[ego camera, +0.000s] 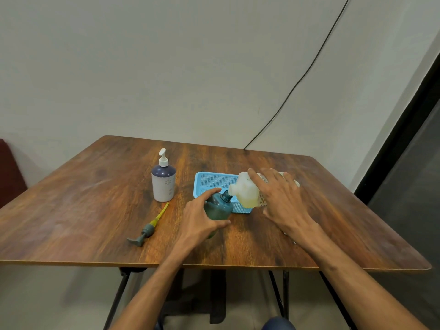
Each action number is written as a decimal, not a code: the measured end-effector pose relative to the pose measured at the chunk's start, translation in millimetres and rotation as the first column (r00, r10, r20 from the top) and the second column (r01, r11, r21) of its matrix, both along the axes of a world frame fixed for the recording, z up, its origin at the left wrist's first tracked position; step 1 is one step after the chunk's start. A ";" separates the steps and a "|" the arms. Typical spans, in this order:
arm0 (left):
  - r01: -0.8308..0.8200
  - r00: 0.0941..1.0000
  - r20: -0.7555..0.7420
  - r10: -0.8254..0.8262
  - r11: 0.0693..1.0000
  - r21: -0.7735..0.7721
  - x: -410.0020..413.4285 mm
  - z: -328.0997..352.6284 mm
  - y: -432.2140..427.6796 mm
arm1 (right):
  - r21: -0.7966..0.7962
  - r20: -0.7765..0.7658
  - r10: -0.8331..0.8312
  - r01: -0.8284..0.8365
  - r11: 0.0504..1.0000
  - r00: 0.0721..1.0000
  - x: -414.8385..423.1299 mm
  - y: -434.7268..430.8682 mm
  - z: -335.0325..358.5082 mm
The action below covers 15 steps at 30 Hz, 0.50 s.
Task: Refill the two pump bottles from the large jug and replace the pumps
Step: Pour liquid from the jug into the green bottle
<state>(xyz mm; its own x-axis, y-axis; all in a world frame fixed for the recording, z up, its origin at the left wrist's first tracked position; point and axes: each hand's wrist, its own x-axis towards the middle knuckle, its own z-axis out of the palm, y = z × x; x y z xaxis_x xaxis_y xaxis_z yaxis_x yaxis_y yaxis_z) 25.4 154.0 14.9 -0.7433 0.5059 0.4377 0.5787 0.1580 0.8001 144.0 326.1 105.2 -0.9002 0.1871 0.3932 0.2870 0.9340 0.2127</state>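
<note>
translucent jug (pixel 247 192) tipped onto rounded teal bottle (pixel 217 208).

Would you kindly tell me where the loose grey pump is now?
In the head view, the loose grey pump lies flat on the table, left of the left hand holding the teal bottle and nearer the camera than the white pump bottle.

The teal bottle (pixel 217 208) stands uncapped and slightly tilted. At its 2 o'clock the translucent jug (pixel 245 192), holding yellowish liquid, is tipped sideways with its spout at the bottle's mouth. The white bottle (pixel 163 184), pump fitted, stands upright at 10 o'clock. The grey pump (pixel 148 228) with its yellow tube lies flat at 8 o'clock.
</note>
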 end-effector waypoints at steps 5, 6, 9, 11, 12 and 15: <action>-0.006 1.000 0.008 0.006 1.000 -0.014 -0.6 -1.0 0.4 | -0.007 0.027 0.000 0.001 1.000 1.000 0.6 -1.6 1.8; -0.008 1.000 0.007 0.008 1.000 -0.013 -0.7 -0.8 0.4 | -0.010 0.027 -0.001 0.002 1.000 1.000 0.8 -1.6 1.9; -0.009 1.000 0.006 0.009 1.000 -0.011 0.1 0.1 0.8 | -0.015 0.036 -0.003 0.003 1.000 0.999 1.4 -1.8 2.6; -0.010 1.000 0.003 0.010 1.000 -0.008 0.5 0.9 0.9 | -0.018 0.041 -0.004 0.005 1.000 0.999 1.9 -2.0 2.6; -0.012 1.000 0.001 0.012 1.000 -0.007 0.5 1.1 1.2 | -0.019 0.040 -0.004 0.005 1.000 0.999 2.1 -1.6 2.2; -0.013 1.000 0.000 0.013 1.000 -0.010 0.5 1.6 1.8 | -0.019 0.027 -0.007 0.007 1.000 1.000 1.8 0.2 0.7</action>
